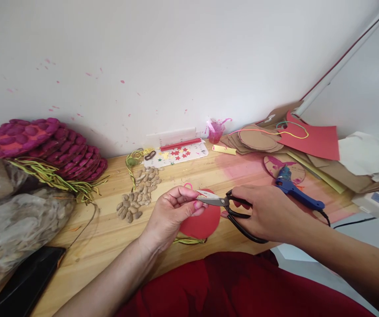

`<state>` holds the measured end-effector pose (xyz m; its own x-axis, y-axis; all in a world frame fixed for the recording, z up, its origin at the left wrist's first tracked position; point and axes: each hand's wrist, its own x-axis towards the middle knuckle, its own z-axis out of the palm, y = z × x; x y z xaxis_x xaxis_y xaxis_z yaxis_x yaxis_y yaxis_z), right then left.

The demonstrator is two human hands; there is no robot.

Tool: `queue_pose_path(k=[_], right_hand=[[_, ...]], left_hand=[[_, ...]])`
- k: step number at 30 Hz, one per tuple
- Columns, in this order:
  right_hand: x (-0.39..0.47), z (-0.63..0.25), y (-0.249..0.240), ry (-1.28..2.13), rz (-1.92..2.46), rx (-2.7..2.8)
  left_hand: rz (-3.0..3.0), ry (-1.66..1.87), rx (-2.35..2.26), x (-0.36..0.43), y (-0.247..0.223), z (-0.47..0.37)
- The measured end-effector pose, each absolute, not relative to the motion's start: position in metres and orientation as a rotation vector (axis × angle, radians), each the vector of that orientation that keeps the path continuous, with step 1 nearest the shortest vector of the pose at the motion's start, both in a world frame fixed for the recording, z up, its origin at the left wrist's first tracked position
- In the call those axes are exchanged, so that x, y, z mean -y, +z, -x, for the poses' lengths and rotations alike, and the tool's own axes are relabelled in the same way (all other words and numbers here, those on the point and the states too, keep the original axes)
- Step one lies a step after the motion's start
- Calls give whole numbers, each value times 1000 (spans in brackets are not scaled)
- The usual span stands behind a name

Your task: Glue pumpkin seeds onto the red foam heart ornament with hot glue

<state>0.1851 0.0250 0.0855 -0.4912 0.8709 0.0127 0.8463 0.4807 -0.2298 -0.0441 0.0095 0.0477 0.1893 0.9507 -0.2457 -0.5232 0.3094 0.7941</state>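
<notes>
The right hand (264, 209) closes its grip around the handles of the scissors (223, 201), blades parted at the opposite fingertips. The left hand (171, 207) pinches thumb against fingers; the pinched item is too small to identify. A red disc (204, 225) shows beneath, over the worktop (110, 242).

Pink-spattered white wall (163, 53), pale wooden tabletop (105, 224)

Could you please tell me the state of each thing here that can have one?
Scissors: slightly open, in right hand
Left hand: fingers pinched, contents unclear
Red disc: flat, partly hidden
Glue gun: corded, lying down
Cup: upright, pink-stained
Peanuts: loose, unpainted
Pink discs: stacked, leaning
Cardboard discs: stacked
Plastic bag: filled, opening unseen
</notes>
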Motion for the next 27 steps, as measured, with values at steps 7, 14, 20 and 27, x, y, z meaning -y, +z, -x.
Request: queue_pose_path(k=[7,14,20,27], right_hand=[[-27,-187,87,329,1524,2613],[-27,-186,84,325,1527,2617],[-28,-188,85,331,1512,2627],[-29,-187,84,357,1522,2646]], left_hand=[[-610,1125,-843,-8,47,44],[-542,1109,-849,-7,48,43],[-532,1113,-882,-6,50,42],[-548,1126,-859,-6,45,42]])
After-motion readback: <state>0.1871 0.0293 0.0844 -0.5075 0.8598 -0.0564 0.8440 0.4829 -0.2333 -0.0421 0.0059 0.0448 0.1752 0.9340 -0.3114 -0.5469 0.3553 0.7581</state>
